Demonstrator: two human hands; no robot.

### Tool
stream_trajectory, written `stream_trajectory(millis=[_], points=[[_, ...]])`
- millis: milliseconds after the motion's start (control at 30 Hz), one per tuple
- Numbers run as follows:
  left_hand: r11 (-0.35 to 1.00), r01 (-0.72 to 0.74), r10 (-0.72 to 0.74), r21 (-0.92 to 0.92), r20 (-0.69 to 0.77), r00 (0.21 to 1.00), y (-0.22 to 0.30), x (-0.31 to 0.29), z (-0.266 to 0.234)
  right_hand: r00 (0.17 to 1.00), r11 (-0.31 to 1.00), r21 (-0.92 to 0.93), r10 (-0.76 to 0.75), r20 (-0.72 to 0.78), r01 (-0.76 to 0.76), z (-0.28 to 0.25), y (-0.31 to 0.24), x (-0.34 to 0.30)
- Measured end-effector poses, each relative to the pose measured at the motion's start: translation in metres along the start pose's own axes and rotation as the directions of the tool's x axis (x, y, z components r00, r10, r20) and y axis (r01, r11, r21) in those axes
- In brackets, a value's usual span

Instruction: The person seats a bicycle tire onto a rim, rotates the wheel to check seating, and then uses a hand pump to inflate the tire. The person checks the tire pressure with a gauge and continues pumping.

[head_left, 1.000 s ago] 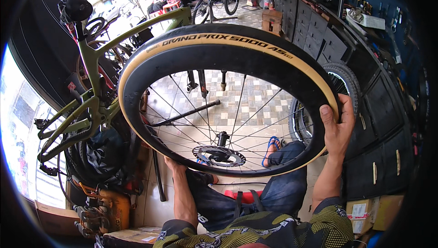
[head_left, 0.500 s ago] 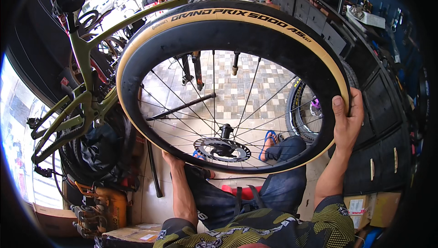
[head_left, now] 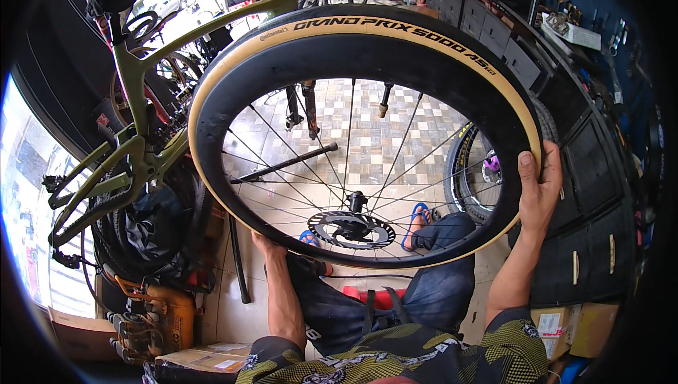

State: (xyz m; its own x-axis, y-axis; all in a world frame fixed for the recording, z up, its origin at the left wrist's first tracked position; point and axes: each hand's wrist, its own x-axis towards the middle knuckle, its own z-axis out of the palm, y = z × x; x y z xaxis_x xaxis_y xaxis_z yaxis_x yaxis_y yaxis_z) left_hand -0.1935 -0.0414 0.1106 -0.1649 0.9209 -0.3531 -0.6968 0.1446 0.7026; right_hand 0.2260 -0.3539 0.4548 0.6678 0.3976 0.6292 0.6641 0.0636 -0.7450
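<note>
A bicycle wheel (head_left: 395,61) with a deep black rim is tilted in front of me, held above my lap. Its tyre (head_left: 200,112) is black with tan sidewalls and dark lettering. A disc rotor (head_left: 323,227) sits at the hub (head_left: 359,204), and the valve (head_left: 385,100) points inward from the far part of the rim. My right hand (head_left: 540,183) grips the right edge, thumb over the near face and fingers round the tyre. At the lower left, my left hand (head_left: 268,244) holds the wheel from beneath, its fingers mostly hidden.
An olive bike frame (head_left: 134,87) hangs at the left above an orange machine (head_left: 169,317). Another wheel (head_left: 459,165) stands behind mine at the right, beside black cabinets (head_left: 590,172). Cardboard boxes (head_left: 593,327) lie lower right. A black stand leg (head_left: 240,264) reaches across the floor.
The wheel has turned a little clockwise: valve, spokes and lettering have shifted right. Both hands stay at about the same places on it. The background has shifted slightly.
</note>
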Motion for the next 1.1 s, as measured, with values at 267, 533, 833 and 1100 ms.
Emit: stream_trajectory(millis=[267, 533, 833, 1100], points=[[0.999, 0.045, -0.045, -0.003, -0.039, 0.998, 0.001, -0.007, 0.01, 1.0, 1.0, 0.009, 0.012, 0.012, -0.012, -0.002, 0.012, 0.0], [1.0, 0.01, -0.01, -0.012, 0.007, 1.0, -0.002, -0.002, 0.002, 0.999, 1.0, 0.002, 0.026, 0.021, -0.026, -0.003, 0.021, 0.0], [0.999, 0.021, -0.021, -0.048, -0.005, 1.0, -0.001, -0.002, 0.004, 1.0, 1.0, -0.012, -0.015, 0.019, 0.015, -0.005, 0.028, -0.003], [0.998, 0.012, -0.012, -0.069, 0.001, 1.0, 0.002, -0.002, 0.0, 0.992, 1.0, -0.021, 0.009, 0.129, -0.006, -0.014, 0.029, 0.009]])
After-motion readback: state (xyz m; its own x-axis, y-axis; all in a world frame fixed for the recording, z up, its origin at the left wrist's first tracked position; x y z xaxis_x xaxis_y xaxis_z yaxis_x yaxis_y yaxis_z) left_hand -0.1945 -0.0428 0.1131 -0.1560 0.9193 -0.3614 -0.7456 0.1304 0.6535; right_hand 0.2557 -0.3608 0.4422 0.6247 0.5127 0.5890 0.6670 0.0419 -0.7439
